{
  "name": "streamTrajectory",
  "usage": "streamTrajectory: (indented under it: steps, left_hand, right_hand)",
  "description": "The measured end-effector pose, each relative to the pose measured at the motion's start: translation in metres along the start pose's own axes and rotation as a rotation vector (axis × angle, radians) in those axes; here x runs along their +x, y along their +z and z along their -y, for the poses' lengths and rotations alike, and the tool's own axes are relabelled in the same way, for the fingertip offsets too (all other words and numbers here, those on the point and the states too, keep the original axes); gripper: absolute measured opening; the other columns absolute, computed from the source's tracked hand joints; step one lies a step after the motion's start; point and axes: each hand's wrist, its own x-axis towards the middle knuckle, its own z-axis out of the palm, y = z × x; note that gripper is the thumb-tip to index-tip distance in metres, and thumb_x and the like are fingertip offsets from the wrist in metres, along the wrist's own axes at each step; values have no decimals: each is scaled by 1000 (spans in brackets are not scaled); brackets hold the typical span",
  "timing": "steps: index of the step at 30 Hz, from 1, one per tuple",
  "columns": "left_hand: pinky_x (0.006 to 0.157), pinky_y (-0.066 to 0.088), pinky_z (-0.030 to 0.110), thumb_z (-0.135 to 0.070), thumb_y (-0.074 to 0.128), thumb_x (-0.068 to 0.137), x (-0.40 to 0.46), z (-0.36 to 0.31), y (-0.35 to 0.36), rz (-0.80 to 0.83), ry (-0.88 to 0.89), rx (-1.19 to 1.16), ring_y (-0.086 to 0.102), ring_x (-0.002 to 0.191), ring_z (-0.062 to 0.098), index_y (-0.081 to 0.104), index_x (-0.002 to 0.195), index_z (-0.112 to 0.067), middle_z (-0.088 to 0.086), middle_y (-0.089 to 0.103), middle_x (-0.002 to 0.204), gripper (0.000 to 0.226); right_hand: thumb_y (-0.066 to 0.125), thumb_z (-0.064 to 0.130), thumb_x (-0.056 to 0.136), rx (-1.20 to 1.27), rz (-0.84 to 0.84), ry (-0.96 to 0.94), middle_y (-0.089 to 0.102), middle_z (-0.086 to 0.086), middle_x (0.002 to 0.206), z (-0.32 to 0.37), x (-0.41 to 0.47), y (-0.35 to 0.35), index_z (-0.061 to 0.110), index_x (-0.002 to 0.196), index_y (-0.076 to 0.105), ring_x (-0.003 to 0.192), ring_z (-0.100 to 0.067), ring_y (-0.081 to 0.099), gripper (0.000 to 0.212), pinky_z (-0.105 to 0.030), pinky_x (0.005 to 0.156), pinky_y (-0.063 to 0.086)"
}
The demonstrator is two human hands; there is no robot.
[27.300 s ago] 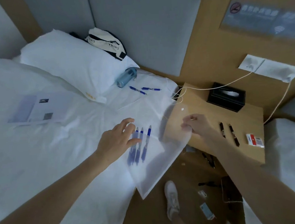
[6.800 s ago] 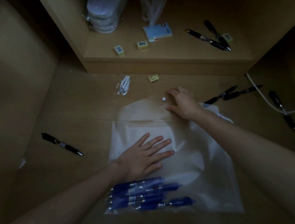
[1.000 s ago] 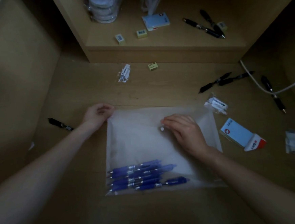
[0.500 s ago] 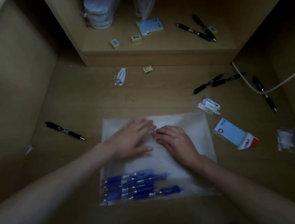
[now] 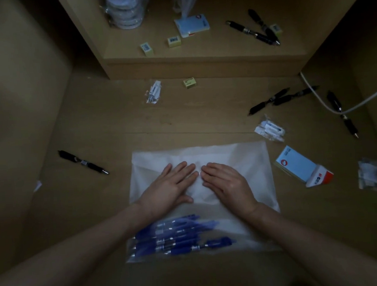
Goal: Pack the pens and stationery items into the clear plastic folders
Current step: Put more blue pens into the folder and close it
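folder: clear plastic folder (image 5: pixel 241 161) lies flat on the wooden floor (image 5: pixel 104 118), flap folded down toward the viewer, its far edge near the step of the low shelf (image 5: pixel 199 58).
contents: a bundle of blue pens (image 5: pixel 179 236) sits inside along the near edge, lying crosswise and close together.
left hand: left hand (image 5: pixel 168 189) rests palm down on the flap, fingers straight and together, gripping nothing.
right hand: right hand (image 5: pixel 227 185) lies flat beside it, fingertips almost touching the left, fingers extended and pressing on the sheet, holding nothing.
step in hand: judged to be pressing the flap shut; the snap itself is hidden under the fingers, so closure cannot be confirmed.
handling, folder: thin, limp and slick by its look; likely to sag and let the pens slide if lifted by one corner. best taken at the near edge with the pens supported, or by two sides at once.
handling, pens: light, rigid, round; liable to roll toward any open side.
unpacked items: black pen (image 5: pixel 83 162) to the left; pair of black pens (image 5: pixel 279 99) and another black pen (image 5: pixel 343 115) to the right by a white cable (image 5: pixel 338 108); small packets (image 5: pixel 270 129) and a sticky note pad (image 5: pixel 297 165) just beside the folder.
shelf items: more pens, small erasers and a pad remain there.
progress: judged partial; much stationery is not yet packed.
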Motion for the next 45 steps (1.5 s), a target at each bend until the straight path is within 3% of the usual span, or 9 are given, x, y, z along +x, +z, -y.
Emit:
streamTrajectory:
  steps: [5, 10, 13, 17, 23, 28, 33, 38, 45]
  left_hand:
    - [110, -1, 44, -51, 36, 86, 1, 3, 1, -19, 33, 38, 19, 142, 25, 34, 145, -13, 9, 30, 153, 71]
    - [111, -12, 31, -63, 21, 85, 0, 6, 1, -3, -9, 18, 8, 146, 15, 17, 150, -23, 0, 15, 158, 77]
    - [112, -8, 32, -67, 15, 80, 0, 6, -2, 17, -7, 32, 13, 146, 16, 19, 151, -25, -1, 19, 158, 82]
    - [110, 11, 39, -61, 27, 86, 0, 3, -8, 14, 12, 100, 34, 139, 26, 30, 148, -25, 6, 37, 151, 72]
    - [115, 16, 39, -54, 46, 91, 5, 1, -13, 12, 21, 154, 24, 142, 24, 23, 149, -33, 4, 27, 154, 66]
    - [108, 31, 42, -51, 57, 88, 3, 3, -14, 27, 52, 182, 38, 133, 28, 35, 145, -29, 9, 41, 145, 65]
    - [113, 20, 40, -57, 40, 90, 2, 3, -13, 50, 43, 184, 28, 139, 25, 25, 148, -33, 6, 30, 152, 65]
    - [115, -1, 37, -61, 17, 89, -1, 2, -10, 76, 22, 178, 9, 146, 22, 6, 151, -36, 3, 11, 159, 68]
    - [114, -11, 44, -65, 4, 90, -9, -3, 3, 97, -32, 192, -14, 144, 17, -9, 149, -38, -3, -12, 158, 66]
  right_hand:
    - [62, 20, 87, -13, 23, 5, 72, -7, 106, 0, 1, 0, 6, 102, 73, 102, -23, 67, 24, -30, 96, 46]
    - [62, 26, 85, 34, 196, 62, 66, -7, 120, -4, 8, -20, 11, 115, 68, 115, -22, 59, 34, -31, 105, 37]
    - [74, 21, 79, 1, 162, 310, 52, -9, 138, -20, 12, -52, 12, 133, 54, 130, -25, 43, 58, -41, 112, 26]
    - [69, 24, 86, -149, 144, 583, 42, -6, 147, -51, 11, -83, 14, 139, 47, 138, -25, 33, 58, -39, 114, 20]
    - [60, 14, 89, -188, -62, 507, 63, -11, 96, -49, -12, -81, 7, 92, 66, 95, -25, 55, 9, -24, 83, 29]
    - [37, 30, 92, -195, 137, 441, 64, -13, 120, -45, -28, -71, 5, 116, 66, 113, -30, 58, 45, -32, 99, 36]
    - [24, 23, 86, -271, 368, 370, 41, -13, 147, -43, -20, -72, 6, 140, 44, 136, -29, 39, 61, -32, 113, 9]
    - [-1, 53, 89, -340, 452, 438, -10, 5, 155, -38, -19, -59, 22, 151, 1, 145, -10, -7, 70, -30, 115, -10]
    - [-2, 61, 87, -394, 447, 571, -10, -11, 159, -35, -24, -56, 38, 147, -7, 146, -22, -12, 64, -33, 114, -15]
